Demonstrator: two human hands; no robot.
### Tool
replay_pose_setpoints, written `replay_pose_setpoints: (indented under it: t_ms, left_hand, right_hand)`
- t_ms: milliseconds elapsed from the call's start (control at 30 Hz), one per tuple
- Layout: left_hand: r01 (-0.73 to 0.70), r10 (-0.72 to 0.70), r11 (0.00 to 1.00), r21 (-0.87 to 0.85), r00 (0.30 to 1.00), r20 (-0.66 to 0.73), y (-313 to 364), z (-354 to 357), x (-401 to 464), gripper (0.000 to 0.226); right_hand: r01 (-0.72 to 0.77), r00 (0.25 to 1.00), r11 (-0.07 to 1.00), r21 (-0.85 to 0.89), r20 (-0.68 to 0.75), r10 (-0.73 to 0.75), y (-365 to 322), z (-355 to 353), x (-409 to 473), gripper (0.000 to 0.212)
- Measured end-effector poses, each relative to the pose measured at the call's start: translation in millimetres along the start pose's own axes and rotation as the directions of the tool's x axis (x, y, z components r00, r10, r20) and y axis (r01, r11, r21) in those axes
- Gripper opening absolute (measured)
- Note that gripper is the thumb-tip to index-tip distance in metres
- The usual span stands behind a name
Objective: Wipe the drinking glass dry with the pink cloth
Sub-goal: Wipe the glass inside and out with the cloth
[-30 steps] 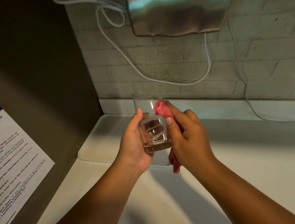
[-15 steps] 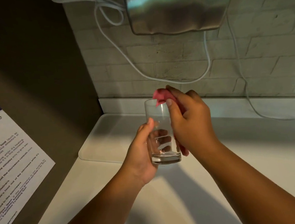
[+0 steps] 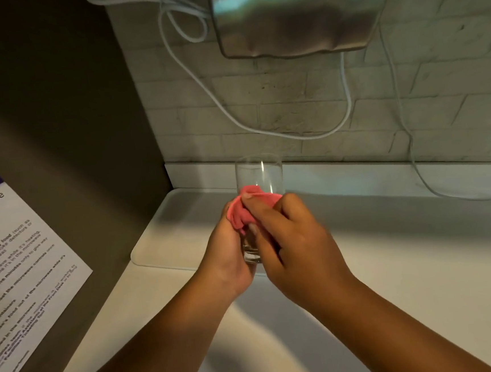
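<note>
glass: drinking glass (image 3: 259, 174) upright, held above the white counter (image 3: 393, 262), roughly frame centre; rim and upper wall clear of both hands, base just showing between them.
left hand: left hand (image 3: 225, 256) at 9 o'clock of the glass, wrapped round its lower half, fingers clamped on it. This is the holding hand.
right hand: right hand (image 3: 290, 241) at 3 to 5 o'clock of the glass, fingers pinched together on the pink cloth (image 3: 242, 211), pressing it against the near side of the glass at mid-height.
cloth: bunched, not spread; sits on the outside wall only, between the two hands. None of it is inside the glass.
tray: pale tray (image 3: 159, 237) on the counter at 9 o'clock of the hands, nothing visible on it.
background: steel dispenser (image 3: 297, 12) at 12 o'clock with white cable (image 3: 347, 108) looping under it; printed notice (image 3: 22, 264) on the wall at 8 o'clock.
progress: judgement, mid-wipe. Outer wall at mid-height is getting contact now. Upper wall, rim, inside and base show no cloth contact in this view.
wetness: cannot tell; no droplets resolvable on the glass.
left to do: likely rotate the glass for the far side, run the rim, push cloth inside, then the base.
risk: glass is off the counter, held by one hand only.
</note>
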State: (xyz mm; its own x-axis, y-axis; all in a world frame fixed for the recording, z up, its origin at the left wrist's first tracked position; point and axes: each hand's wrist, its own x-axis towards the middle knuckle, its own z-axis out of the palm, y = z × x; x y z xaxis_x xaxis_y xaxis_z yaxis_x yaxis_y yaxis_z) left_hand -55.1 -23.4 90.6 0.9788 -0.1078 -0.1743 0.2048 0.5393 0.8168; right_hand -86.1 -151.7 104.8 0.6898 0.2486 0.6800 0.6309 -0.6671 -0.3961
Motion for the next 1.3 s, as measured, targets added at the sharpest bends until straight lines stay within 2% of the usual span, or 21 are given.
replay_pose_setpoints:
  t_ms: [133, 300, 400, 467, 533, 633, 733, 833, 933, 1033, 1133, 1233, 1300]
  left_hand:
    - [-0.018, 0.017, 1.0, 0.023, 0.999, 0.04, -5, 2, -5, 0.048]
    - [-0.001, 0.001, 1.0, -0.004, 0.999, -0.043, -6, 6, -8, 0.066]
    - [-0.043, 0.041, 0.997, -0.062, 0.999, -0.033, -4, 5, -9, 0.049]
    - [-0.051, 0.05, 0.996, -0.075, 0.999, -0.014, 0, 5, -8, 0.044]
    - [-0.052, 0.053, 0.995, -0.084, 0.999, 0.012, 5, 4, -4, 0.04]
    - [-0.035, 0.036, 0.998, -0.054, 0.999, 0.026, 13, 3, 1, 0.049]
    - [0.019, -0.018, 0.999, -0.028, 0.999, 0.042, 11, 1, 2, 0.051]
    - [0.012, -0.012, 1.0, 0.019, 0.999, 0.036, 1, 1, 1, 0.053]
    - [0.01, -0.011, 1.0, 0.023, 0.999, 0.035, -3, 6, -3, 0.047]
    - [0.032, -0.032, 0.999, 0.015, 0.999, -0.005, -5, 7, -5, 0.066]
    - [0.021, -0.022, 0.999, -0.033, 0.999, -0.028, -6, 4, -5, 0.064]
    - [0.02, -0.018, 0.995, -0.102, 1.0, 0.021, -5, 2, -5, 0.042]
    - [0.02, -0.018, 0.988, -0.154, 1.0, 0.016, -5, -1, -5, 0.044]
  right_hand:
    - [-0.022, 0.995, 1.0, -0.002, -0.102, 0.021, -1, -5, 21, 0.04]
    - [-0.199, 0.962, 0.968, 0.151, -0.16, 0.223, 20, -4, 41, 0.041]
    - [-0.364, 0.889, 0.827, 0.429, -0.104, 0.445, 32, -2, 41, 0.032]
    - [-0.414, 0.858, 0.743, 0.526, -0.049, 0.512, 34, -1, 35, 0.027]
    - [-0.404, 0.869, 0.758, 0.511, -0.044, 0.493, 30, 2, 22, 0.027]
    - [-0.309, 0.928, 0.853, 0.421, -0.062, 0.366, 18, 5, 0, 0.04]
    - [-0.142, 0.986, 0.964, 0.226, -0.05, 0.157, 4, 6, -9, 0.046]
    - [-0.036, 0.997, 0.999, 0.029, -0.06, 0.038, -2, 2, 3, 0.045]
    - [-0.085, 0.988, 0.995, 0.054, -0.123, 0.091, 6, -2, 22, 0.043]
    - [-0.173, 0.97, 0.973, 0.155, -0.142, 0.196, 18, -4, 36, 0.044]
    - [-0.263, 0.94, 0.925, 0.273, -0.144, 0.309, 25, -2, 41, 0.04]
    - [-0.379, 0.881, 0.795, 0.474, -0.079, 0.467, 29, -1, 42, 0.027]
    - [-0.408, 0.852, 0.7, 0.586, -0.032, 0.523, 28, -3, 40, 0.024]
